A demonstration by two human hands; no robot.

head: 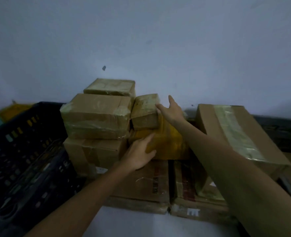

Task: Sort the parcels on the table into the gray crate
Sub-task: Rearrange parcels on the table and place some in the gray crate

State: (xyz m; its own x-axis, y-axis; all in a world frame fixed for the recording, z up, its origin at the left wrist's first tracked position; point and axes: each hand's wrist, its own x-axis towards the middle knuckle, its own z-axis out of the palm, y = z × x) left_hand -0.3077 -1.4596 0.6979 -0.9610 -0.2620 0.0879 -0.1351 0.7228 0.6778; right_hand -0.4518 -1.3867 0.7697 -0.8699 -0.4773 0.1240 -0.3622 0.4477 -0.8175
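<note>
Pressed on the near left corner of the yellow parcel (165, 141), glossy and film-wrapped: left hand (138, 155), open, fingers straight. Above that parcel's far side, right hand (171, 112) spread open, fingertips touching the right face of a small taped cardboard box (144, 112) perched on the parcel's top. Left of the yellow parcel, a stack of brown tape-banded boxes (97, 117), then the gray crate (21, 151) of dark perforated plastic; right of it, a long tilted carton (235, 130) with a shiny tape stripe; beneath and nearer, flat printed cartons (146, 182) on the pale desk (141, 224).
</note>
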